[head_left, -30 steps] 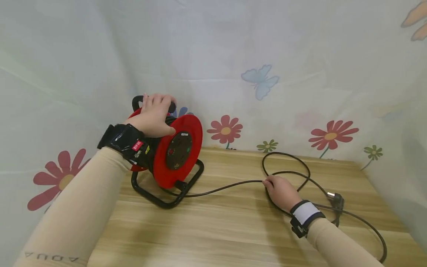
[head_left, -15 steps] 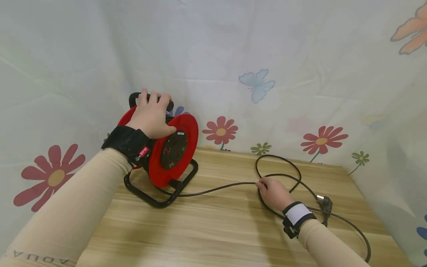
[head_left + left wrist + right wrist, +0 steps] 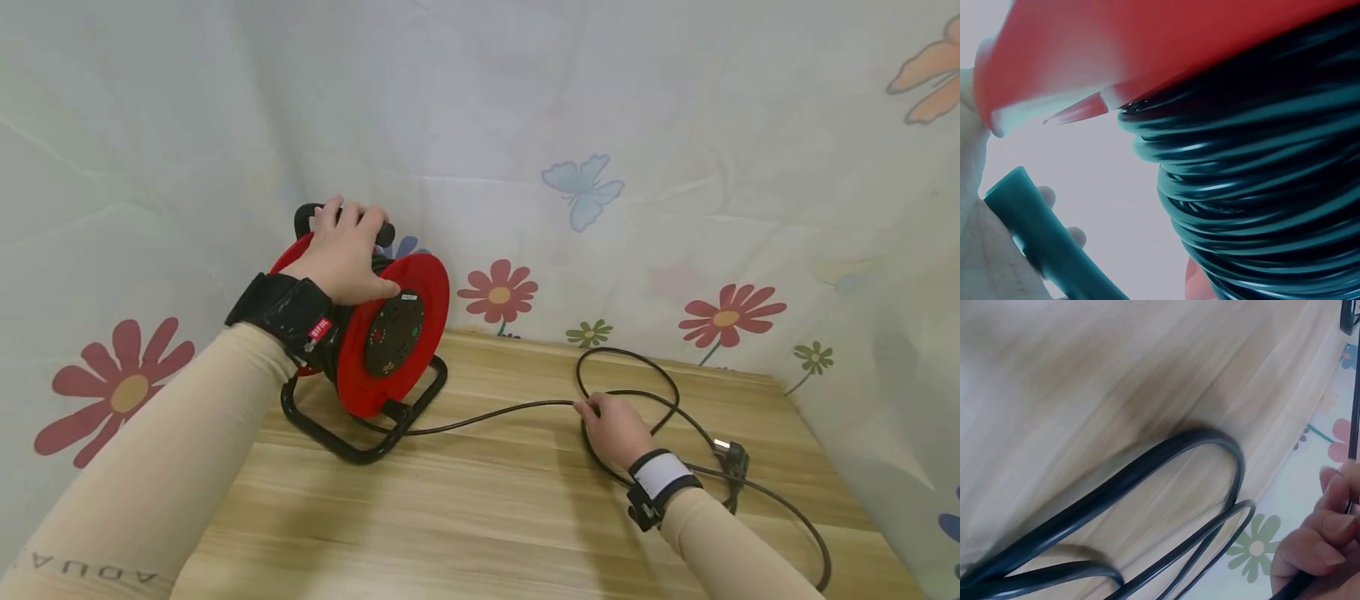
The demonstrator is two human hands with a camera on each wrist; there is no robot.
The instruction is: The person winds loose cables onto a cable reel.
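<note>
On the left of the table stands a cable reel [image 3: 431, 287] with red discs and a black tube frame. My left hand [image 3: 337, 258] grips its top, fingers over the black handle [image 3: 1041, 231] and thumb against the red disc with the sockets. Black cable [image 3: 1254, 169] lies wound in many turns between the discs. From the reel's foot, the free cable [image 3: 487, 415] runs right to my right hand [image 3: 618, 433], which pinches it between thumb and fingers. In the right wrist view the fingers [image 3: 1316, 544] curl around the cable.
Beyond the right hand, loose cable loops [image 3: 667, 375] spread over the wooden table [image 3: 465, 525]. A black plug [image 3: 731, 458] with metal pins lies among them. A pale curtain [image 3: 480, 100] with flowers and butterflies hangs along the back and sides.
The head view has shifted slightly. My right hand has risen a little, and the cable between it and the reel sits higher. The left hand stays on the reel.
</note>
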